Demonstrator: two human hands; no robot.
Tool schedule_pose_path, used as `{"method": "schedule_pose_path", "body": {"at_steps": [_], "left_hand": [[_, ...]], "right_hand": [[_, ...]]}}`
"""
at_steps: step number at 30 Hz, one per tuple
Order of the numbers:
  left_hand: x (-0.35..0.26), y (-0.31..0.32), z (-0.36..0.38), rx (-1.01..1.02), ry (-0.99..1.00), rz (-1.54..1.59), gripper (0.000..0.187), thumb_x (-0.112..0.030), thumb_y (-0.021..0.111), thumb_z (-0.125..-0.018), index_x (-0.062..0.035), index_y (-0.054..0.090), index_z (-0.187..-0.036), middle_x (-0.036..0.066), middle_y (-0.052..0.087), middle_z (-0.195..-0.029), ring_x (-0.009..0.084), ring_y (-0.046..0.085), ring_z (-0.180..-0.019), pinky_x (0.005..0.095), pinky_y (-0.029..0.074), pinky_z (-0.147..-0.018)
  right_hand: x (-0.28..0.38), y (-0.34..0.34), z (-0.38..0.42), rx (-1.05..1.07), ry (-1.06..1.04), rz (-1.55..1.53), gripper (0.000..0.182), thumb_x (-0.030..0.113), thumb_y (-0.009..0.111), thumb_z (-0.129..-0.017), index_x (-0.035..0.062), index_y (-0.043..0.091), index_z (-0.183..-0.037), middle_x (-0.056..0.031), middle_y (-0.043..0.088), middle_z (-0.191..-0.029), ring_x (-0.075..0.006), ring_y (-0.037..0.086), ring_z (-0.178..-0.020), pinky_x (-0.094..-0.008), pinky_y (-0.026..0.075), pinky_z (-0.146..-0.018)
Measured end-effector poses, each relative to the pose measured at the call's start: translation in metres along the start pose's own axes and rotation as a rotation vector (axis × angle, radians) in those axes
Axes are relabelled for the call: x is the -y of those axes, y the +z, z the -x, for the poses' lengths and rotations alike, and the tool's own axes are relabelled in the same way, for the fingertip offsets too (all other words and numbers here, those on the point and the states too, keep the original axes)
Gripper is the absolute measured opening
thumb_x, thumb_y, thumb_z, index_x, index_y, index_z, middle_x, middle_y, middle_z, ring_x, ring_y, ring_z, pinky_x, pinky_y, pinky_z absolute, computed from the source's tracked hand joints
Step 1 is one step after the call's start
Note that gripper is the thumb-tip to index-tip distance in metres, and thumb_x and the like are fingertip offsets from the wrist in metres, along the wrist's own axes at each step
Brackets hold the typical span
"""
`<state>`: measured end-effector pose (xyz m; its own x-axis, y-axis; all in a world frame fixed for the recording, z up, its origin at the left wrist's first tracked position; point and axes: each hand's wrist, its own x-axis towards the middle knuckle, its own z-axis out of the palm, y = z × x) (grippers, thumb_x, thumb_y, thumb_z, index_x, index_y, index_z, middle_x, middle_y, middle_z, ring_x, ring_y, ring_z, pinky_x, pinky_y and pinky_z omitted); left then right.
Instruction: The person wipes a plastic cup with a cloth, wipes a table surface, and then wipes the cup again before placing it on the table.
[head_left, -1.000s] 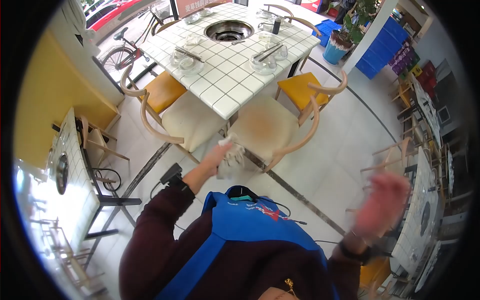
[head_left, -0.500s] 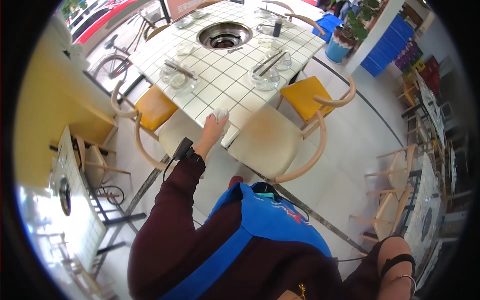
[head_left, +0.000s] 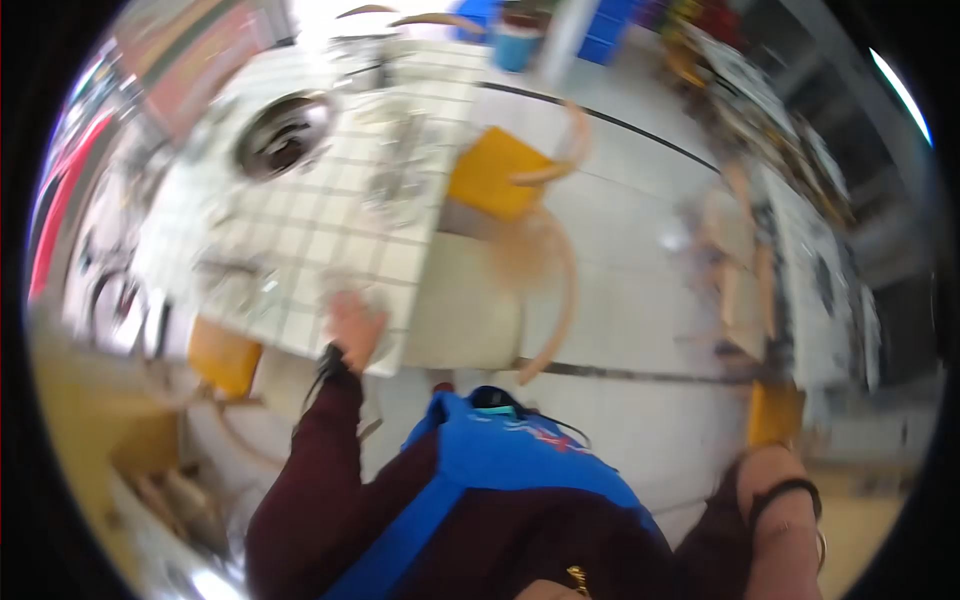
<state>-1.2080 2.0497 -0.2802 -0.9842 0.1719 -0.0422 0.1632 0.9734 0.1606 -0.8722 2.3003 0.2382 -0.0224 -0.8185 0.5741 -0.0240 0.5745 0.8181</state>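
Note:
My left hand [head_left: 357,325] is over the near corner of the white tiled table [head_left: 320,240], blurred by motion. Its fingers are closed on a crumpled white cloth [head_left: 340,284], which shows as a pale smear at the fingertips. Left of the hand, a blurred set of clear dishes [head_left: 235,285] rests on the tabletop. Another set of glassy dishes [head_left: 397,190] lies nearer the right edge. Of my right arm only bare skin with a black band and a bracelet shows at the lower right; the hand is out of frame.
A round metal burner [head_left: 285,135] is set into the table. A cream-seated chair [head_left: 465,310] stands against the right side, with a yellow-seated chair [head_left: 500,172] behind it. Another yellow seat [head_left: 224,358] is at the left. More tables and chairs line the right.
The view has swung to the right, so the table now lies further left. My left hand, still with the cloth, is further in over the tabletop.

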Motion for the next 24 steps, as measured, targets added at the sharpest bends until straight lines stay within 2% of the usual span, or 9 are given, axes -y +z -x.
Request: {"method": "schedule_pose_path", "body": {"at_steps": [4,7,8,10,12,16,21,23,24], "left_hand": [[0.023,0.04,-0.013,-0.024,0.03,-0.142,0.079,-0.053,0.058,-0.08,-0.0126,0.029,-0.142,0.017,0.026,-0.147,0.0391,0.023,-0.134,0.0646,0.031,-0.095],[0.009,0.014,-0.008,0.036,-0.024,-0.022,0.082,-0.054,0.058,-0.08,-0.0095,0.027,-0.141,0.019,0.022,-0.147,0.0403,0.023,-0.133,0.0649,0.031,-0.094],[0.005,0.011,-0.007,0.046,-0.022,-0.028,0.086,-0.056,0.059,-0.078,-0.0086,0.026,-0.142,0.02,0.021,-0.147,0.039,0.023,-0.133,0.0645,0.031,-0.095],[-0.005,0.002,0.005,0.086,-0.04,-0.041,0.088,-0.053,0.063,-0.076,-0.0074,0.025,-0.142,0.02,0.021,-0.147,0.0388,0.023,-0.133,0.0631,0.032,-0.096],[-0.012,0.004,0.014,0.096,-0.029,-0.05,0.089,-0.051,0.065,-0.076,-0.0071,0.025,-0.142,0.021,0.021,-0.147,0.0388,0.023,-0.133,0.0618,0.032,-0.097],[-0.011,0.049,0.028,0.095,0.022,-0.11,0.086,-0.037,0.069,-0.073,-0.0025,0.026,-0.139,0.025,0.028,-0.141,0.0412,0.026,-0.131,0.0539,0.033,-0.099],[-0.093,0.069,0.044,0.171,0.05,-0.157,0.067,-0.026,0.067,-0.073,0.0062,0.042,-0.126,0.024,0.045,-0.13,0.0388,0.038,-0.124,0.0485,0.039,-0.095],[-0.114,0.122,0.029,0.244,0.028,0.638,0.057,-0.029,0.065,-0.076,0.0072,0.05,-0.116,0.026,0.054,-0.119,0.0389,0.05,-0.111,0.0446,0.041,-0.093],[-0.15,0.118,0.039,0.277,0.053,0.62,0.056,-0.03,0.064,-0.077,0.0068,0.05,-0.116,0.026,0.056,-0.116,0.0388,0.053,-0.107,0.0434,0.041,-0.093]], "right_hand": [[0.014,0.034,0.023,-0.259,0.032,0.103,0.041,0.026,0.048,-0.091,0.0081,0.046,-0.128,-0.0104,0.042,-0.137,-0.0271,0.035,-0.129,-0.0495,0.025,-0.109],[0.014,0.025,0.061,-0.712,0.315,-0.366,0.044,0.048,0.042,-0.093,0.0124,0.054,-0.116,-0.0134,0.045,-0.128,-0.0249,0.045,-0.118,-0.0534,0.033,-0.101],[0.016,0.01,0.087,-0.567,0.462,0.364,0.04,0.051,0.039,-0.092,0.0232,0.054,-0.117,-0.0107,0.04,-0.134,-0.0252,0.042,-0.12,-0.058,0.024,-0.104],[0.026,-0.003,0.13,-0.669,0.622,0.182,0.031,0.032,0.062,-0.082,0.0082,0.059,-0.102,-0.0109,0.055,-0.116,-0.0345,0.054,-0.096,-0.055,0.04,-0.092],[0.04,-0.062,0.166,0.21,0.872,-0.021,0.041,0.028,0.069,-0.076,0.0112,0.058,-0.111,-0.0072,0.057,-0.118,-0.0331,0.055,-0.095,-0.0529,0.041,-0.091],[0.036,-0.088,0.239,0.865,1.293,-0.318,0.037,0.022,0.067,-0.078,0.0069,0.056,-0.109,-0.0115,0.059,-0.103,-0.0304,0.056,-0.091,-0.0409,0.044,-0.086],[0.066,-0.164,0.336,1.152,1.488,-0.441,0.048,0.021,0.067,-0.078,0.0045,0.049,-0.12,-0.0145,0.06,-0.102,-0.0322,0.057,-0.093,-0.0406,0.046,-0.08],[0.068,-0.187,0.353,1.218,1.596,-0.429,0.049,0.022,0.066,-0.079,0.003,0.048,-0.121,-0.0162,0.06,-0.102,-0.0341,0.057,-0.092,-0.0409,0.046,-0.08],[0.065,-0.196,0.359,1.214,1.6,-0.428,0.049,0.022,0.066,-0.079,0.003,0.048,-0.121,-0.0162,0.06,-0.102,-0.0341,0.057,-0.092,-0.0409,0.046,-0.08]]}}
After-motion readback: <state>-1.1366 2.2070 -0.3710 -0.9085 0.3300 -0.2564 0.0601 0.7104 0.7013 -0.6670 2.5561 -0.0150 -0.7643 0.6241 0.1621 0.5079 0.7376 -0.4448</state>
